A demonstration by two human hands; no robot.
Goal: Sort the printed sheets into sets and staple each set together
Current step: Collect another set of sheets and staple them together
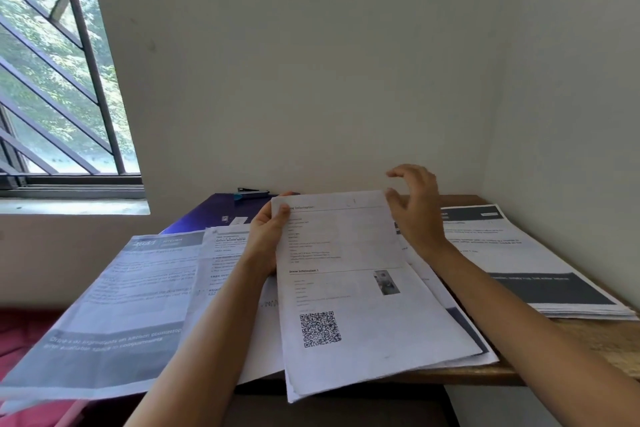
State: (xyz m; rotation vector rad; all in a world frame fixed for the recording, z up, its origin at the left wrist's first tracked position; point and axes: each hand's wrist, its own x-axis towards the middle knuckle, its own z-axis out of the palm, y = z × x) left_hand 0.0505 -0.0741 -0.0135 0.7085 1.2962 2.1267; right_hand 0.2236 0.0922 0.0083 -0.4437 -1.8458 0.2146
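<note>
**Left hand** (266,236): pinches the upper left corner of the QR-code set (346,288), thumb on the printed face and fingers hidden behind the paper.

**Right hand** (414,208): fingers spread and loosely curved, holding nothing. It is poised at the set's upper right corner. Whether the thumb touches the top edge cannot be told.

**QR-code set**: several printed sheets, roughly squared, raised at the far end. The near end rests over other papers and overhangs the front of the counter (588,340). Judged light, limp and slick sheet on sheet. A single corner pinch lets the lower pages fan out, as the offset edges at the bottom show. It is best taken at both top corners, or tapped square on one edge, before stapling. Corners are likely to crease easily.

**Left pile** (131,288): sheets with a grey header and footer band, just beside the left forearm and drooping past the counter edge, so liable to slide.

**Middle sheet** (225,253): text page, partly under the left wrist.

**Right pile** (519,260): stacked sheets with a dark footer band, lying flat beyond the right forearm.

**Purple folder** (204,215): at the back, partly under the papers.

**Stapler** (252,193): lies on the folder's far edge against the wall, well apart from both hands. It is judged rigid and easy to grip along its body.
</note>
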